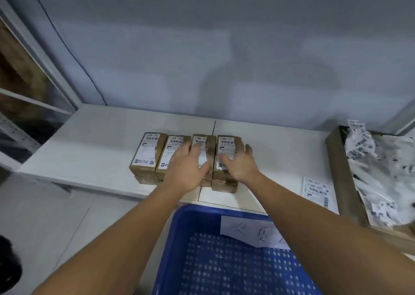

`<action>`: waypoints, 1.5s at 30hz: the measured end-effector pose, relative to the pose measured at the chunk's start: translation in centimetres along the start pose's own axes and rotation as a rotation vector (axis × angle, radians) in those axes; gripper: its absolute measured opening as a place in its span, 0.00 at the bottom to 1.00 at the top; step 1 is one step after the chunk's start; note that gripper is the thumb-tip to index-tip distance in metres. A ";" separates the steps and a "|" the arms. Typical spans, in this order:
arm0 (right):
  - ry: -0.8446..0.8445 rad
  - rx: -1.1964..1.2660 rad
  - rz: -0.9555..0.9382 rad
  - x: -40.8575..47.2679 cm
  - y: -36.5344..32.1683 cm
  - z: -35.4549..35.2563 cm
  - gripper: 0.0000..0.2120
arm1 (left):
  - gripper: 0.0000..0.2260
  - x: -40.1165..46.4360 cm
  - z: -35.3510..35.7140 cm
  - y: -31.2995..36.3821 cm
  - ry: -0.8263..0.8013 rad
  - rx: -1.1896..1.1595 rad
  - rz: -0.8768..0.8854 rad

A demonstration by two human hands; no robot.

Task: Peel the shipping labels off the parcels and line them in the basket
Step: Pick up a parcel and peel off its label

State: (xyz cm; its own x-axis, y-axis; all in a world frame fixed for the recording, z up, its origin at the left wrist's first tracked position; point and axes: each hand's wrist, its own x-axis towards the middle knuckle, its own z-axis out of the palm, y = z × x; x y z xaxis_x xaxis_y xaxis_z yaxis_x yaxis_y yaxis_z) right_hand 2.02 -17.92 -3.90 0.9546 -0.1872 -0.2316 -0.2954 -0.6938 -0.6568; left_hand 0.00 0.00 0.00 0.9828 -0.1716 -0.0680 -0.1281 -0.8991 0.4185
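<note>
Four brown parcels (186, 157), white labels up, sit in a row on the worktop (94, 137) beyond the blue basket (202, 249). Left hand (186, 169) and right hand (238, 162) rest spread on the right pair, pinching nothing. Lifting both risks toppling the lower layer; hasty peeling could tear labels.

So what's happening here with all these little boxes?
A person is working on a row of small brown parcels on a white table. The left hand lies over the middle parcels, and the right hand rests on the rightmost one. All four labels appear to be on still. The blue basket below holds only a sheet of paper. A loose label lies to the right.
</note>
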 end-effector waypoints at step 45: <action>0.172 0.054 0.204 -3.6 16.5 -5.3 0.48 | 0.42 -3.8 10.0 11.5 0.127 -0.512 0.084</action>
State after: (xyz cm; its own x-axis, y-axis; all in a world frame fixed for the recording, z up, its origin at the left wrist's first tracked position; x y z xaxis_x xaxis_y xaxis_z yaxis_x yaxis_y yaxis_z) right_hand -6.05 -32.35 -10.07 0.8659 -0.4384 -0.2408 -0.4798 -0.5919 -0.6476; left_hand -6.56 -13.75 -4.00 0.9844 -0.1555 0.0818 -0.1568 -0.5678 0.8081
